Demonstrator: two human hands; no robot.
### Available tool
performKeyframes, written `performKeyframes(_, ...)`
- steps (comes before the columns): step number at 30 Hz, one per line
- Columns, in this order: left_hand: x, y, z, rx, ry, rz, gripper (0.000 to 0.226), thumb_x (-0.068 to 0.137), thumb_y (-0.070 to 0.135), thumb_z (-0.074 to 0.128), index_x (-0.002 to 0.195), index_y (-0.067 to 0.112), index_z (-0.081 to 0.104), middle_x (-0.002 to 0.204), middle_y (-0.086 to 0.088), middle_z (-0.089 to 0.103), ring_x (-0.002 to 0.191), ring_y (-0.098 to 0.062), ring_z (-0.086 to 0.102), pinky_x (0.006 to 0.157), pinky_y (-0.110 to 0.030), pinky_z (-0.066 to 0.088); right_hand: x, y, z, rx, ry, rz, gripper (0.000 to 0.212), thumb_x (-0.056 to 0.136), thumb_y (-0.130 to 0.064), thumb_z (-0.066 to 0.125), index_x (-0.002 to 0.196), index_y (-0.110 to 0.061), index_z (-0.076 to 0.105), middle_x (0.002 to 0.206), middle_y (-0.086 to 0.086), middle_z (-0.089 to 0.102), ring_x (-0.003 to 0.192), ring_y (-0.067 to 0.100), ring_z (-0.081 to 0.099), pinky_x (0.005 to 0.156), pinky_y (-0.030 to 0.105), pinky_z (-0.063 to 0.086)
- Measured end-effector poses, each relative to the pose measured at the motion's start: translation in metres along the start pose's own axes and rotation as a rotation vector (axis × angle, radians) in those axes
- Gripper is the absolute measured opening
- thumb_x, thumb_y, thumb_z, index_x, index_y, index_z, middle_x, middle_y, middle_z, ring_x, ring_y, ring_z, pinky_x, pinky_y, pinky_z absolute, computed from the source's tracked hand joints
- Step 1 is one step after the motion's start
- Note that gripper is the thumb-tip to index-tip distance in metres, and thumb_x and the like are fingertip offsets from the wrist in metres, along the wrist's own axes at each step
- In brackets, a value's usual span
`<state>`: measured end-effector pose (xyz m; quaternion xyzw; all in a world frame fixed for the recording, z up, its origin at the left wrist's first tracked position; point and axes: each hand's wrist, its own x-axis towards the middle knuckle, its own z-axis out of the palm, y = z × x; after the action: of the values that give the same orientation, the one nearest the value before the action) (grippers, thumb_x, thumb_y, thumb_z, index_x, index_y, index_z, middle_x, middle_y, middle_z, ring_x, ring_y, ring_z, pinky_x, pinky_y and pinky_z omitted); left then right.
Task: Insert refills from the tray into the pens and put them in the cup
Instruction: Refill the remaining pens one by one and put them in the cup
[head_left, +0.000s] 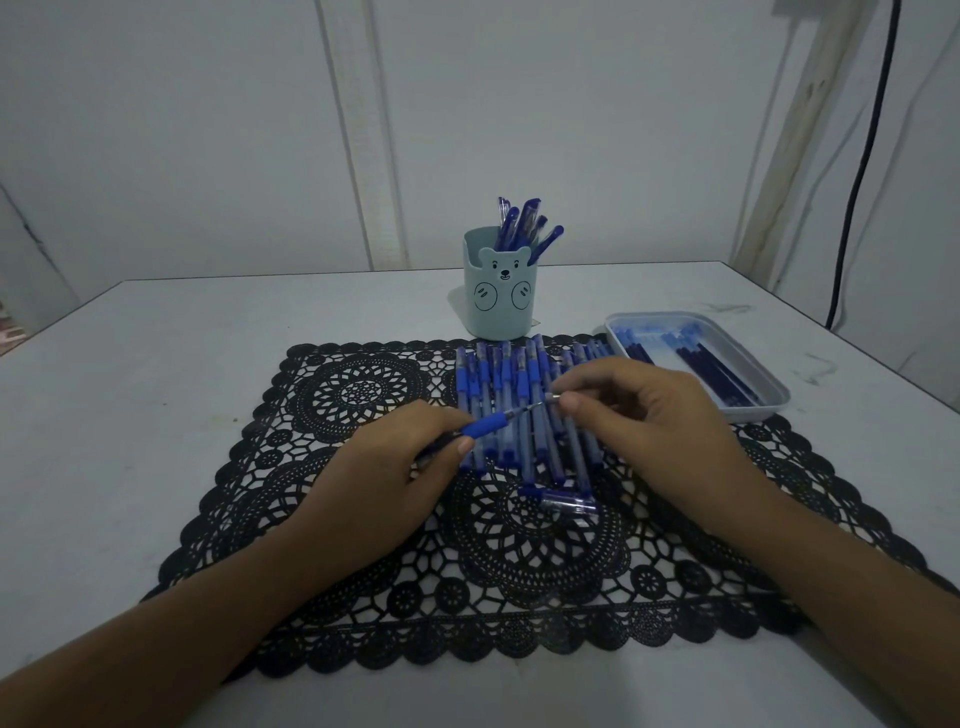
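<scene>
Our left hand (395, 467) grips a blue pen (485, 423); our right hand (639, 415) pinches a silver tip (551, 397) between curled fingers (571, 402).

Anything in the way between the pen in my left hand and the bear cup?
Nothing upright. A row of blue pens lies flat on the black lace mat between the blue-grip pen in the left hand and the pale green bear cup. The right hand pinches a small silver tip beside the pen.
</scene>
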<state>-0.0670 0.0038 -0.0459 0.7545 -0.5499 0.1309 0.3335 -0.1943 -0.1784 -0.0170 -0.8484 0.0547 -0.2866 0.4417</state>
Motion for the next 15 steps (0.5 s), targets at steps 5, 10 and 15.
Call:
performKeyframes(5, 0.0002, 0.0000, 0.0000, 0.002, -0.001, 0.006, 0.032, 0.089, 0.035, 0.041, 0.105, 0.017, 0.062, 0.082, 0.012, 0.059, 0.075, -0.002, 0.053, 0.068, -0.016, 0.043, -0.0012, 0.0017, 0.0042, -0.008, -0.012, 0.000, 0.012, 0.082, -0.017, 0.065, 0.086, -0.028, 0.068, 0.073, -0.011, 0.066, 0.069, 0.000, 0.058, 0.063, 0.011, 0.047)
performKeyframes(10, -0.0001, 0.0010, -0.0003, 0.007, -0.008, 0.018, 0.030, 0.090, 0.034, 0.042, 0.105, 0.017, 0.062, 0.080, 0.013, 0.057, 0.074, -0.001, 0.051, 0.068, -0.014, 0.042, -0.0016, 0.0010, 0.0043, -0.021, -0.049, -0.007, 0.013, 0.082, -0.017, 0.065, 0.087, -0.029, 0.068, 0.075, -0.017, 0.065, 0.067, -0.002, 0.057, 0.062, 0.010, 0.045)
performKeyframes(15, 0.0001, 0.0024, -0.0016, 0.005, -0.029, 0.050, 0.026, 0.089, 0.032, 0.044, 0.103, 0.018, 0.061, 0.078, 0.017, 0.053, 0.073, 0.004, 0.049, 0.067, -0.007, 0.038, -0.0017, 0.0003, 0.0031, 0.013, -0.091, -0.031, 0.020, 0.082, -0.006, 0.064, 0.085, -0.026, 0.066, 0.070, -0.009, 0.060, 0.063, -0.003, 0.053, 0.060, 0.010, 0.044)
